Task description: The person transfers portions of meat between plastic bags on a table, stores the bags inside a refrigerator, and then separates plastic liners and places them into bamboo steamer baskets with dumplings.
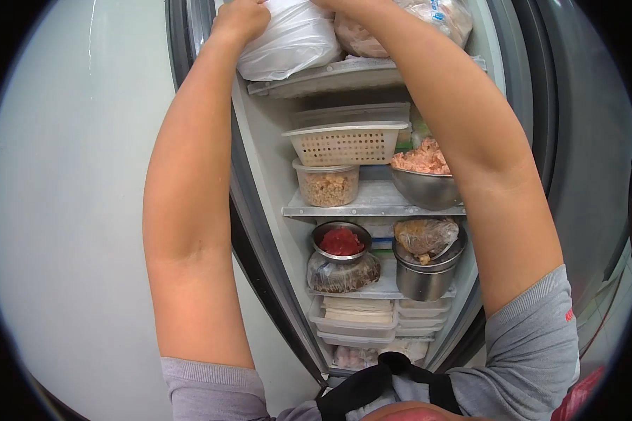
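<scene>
Both my arms reach up to the top shelf of an open upright fridge. My left hand (pixel 244 19) is closed, fingers curled in at the left side of a full white plastic bag (pixel 291 42). At the upper edge of the view, only a sliver of my right hand (pixel 330 3) shows above the same bag; its fingers are cut off. Beside the white bag, partly behind my right forearm, sits a clear plastic bag (pixel 446 17) with pale brownish contents. Both bags rest on the top shelf (pixel 330 81).
Below are a white perforated basket (pixel 347 145) on a lidded tub (pixel 328 186), and a steel bowl of minced meat (pixel 427 182). Lower stand a small bowl of red meat (pixel 341 242), a steel pot (pixel 428 281) and plastic containers (pixel 351 326). A fridge door (pixel 84 210) is at left.
</scene>
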Available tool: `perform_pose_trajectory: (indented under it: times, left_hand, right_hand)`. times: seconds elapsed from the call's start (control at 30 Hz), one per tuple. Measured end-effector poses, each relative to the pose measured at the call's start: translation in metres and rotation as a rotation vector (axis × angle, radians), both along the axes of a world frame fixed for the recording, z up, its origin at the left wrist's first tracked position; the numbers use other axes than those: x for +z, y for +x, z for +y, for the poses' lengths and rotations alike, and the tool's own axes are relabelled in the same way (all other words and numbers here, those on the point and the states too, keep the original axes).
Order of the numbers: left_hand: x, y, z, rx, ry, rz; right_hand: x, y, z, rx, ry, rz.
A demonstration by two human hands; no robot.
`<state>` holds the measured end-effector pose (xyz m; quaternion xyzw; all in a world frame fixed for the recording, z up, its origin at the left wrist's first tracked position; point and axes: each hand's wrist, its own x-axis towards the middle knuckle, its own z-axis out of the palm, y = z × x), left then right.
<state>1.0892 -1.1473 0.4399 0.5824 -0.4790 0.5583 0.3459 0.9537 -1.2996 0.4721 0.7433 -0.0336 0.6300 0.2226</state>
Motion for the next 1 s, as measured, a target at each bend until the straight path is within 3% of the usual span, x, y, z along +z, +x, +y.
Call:
perform_pose_trajectory:
  times: [0.03,0.1,0.23,0.3,0.37,0.43,0.47,0.57,0.6,0.63,0.67,0.73,0.8,0.83,0.87,0.93,1.0]
  left_hand:
    - [-0.005,0.002,0.001,-0.065,-0.035,-0.05]
    - [-0.014,0.003,0.005,-0.123,-0.065,-0.096]
    - [-0.028,0.001,0.018,-0.195,-0.186,-0.24]
    - [-0.052,-0.017,0.032,-0.202,-0.221,-0.268]
    - [-0.088,-0.056,0.054,-0.172,-0.303,-0.116]
    - [-0.147,-0.109,0.088,-0.165,-0.309,-0.128]
    - [-0.178,-0.126,0.111,-0.133,-0.329,-0.218]
    - [-0.28,-0.177,0.202,0.142,-0.43,-0.406]
    - [-0.311,-0.186,0.251,0.313,-0.435,-0.446]
    - [-0.335,-0.183,0.306,0.436,-0.459,-0.533]
    - [-0.356,-0.191,0.341,0.638,-0.576,-0.403]
    - [-0.399,-0.184,0.415,0.76,-0.875,0.093]
    - [-0.445,-0.144,0.496,0.177,-1.22,0.747]
    - [-0.454,-0.156,0.487,-0.171,-1.17,0.914]
    - [-0.46,-0.164,0.497,-0.334,-1.032,1.08]
    - [-0.475,-0.155,0.516,-0.463,-0.884,1.089]
    - [-0.489,-0.156,0.523,-0.201,-0.988,1.158]
  right_hand:
    - [-0.001,-0.001,-0.003,0.004,-0.001,0.005]
    - [-0.005,-0.007,-0.009,0.13,-0.251,-0.083]
    - [-0.005,-0.009,-0.011,0.353,-0.343,-0.245]
    - [-0.024,-0.025,0.002,0.392,-0.223,-0.271]
    - [-0.043,-0.037,0.014,0.489,-0.226,-0.328]
    - [-0.087,-0.061,0.028,0.59,-0.202,-0.367]
    - [-0.121,-0.086,0.041,0.635,0.206,-0.194]
    - [-0.276,-0.109,0.083,1.181,0.493,-0.23]
    - [-0.342,-0.127,0.099,1.194,0.799,-0.069]
    - [-0.411,-0.133,0.099,1.06,0.642,0.138]
    - [-0.488,-0.143,0.11,1.004,0.699,0.412]
    - [-0.64,-0.167,0.113,0.929,0.954,1.16]
    - [-0.856,-0.211,0.081,0.624,0.898,1.746]
    - [-0.947,-0.249,0.063,0.58,0.929,1.905]
    - [-0.999,-0.286,0.047,0.472,0.97,2.062]
    - [-1.028,-0.333,0.012,0.209,1.126,2.214]
    - [-1.026,-0.352,-0.011,0.017,1.331,2.215]
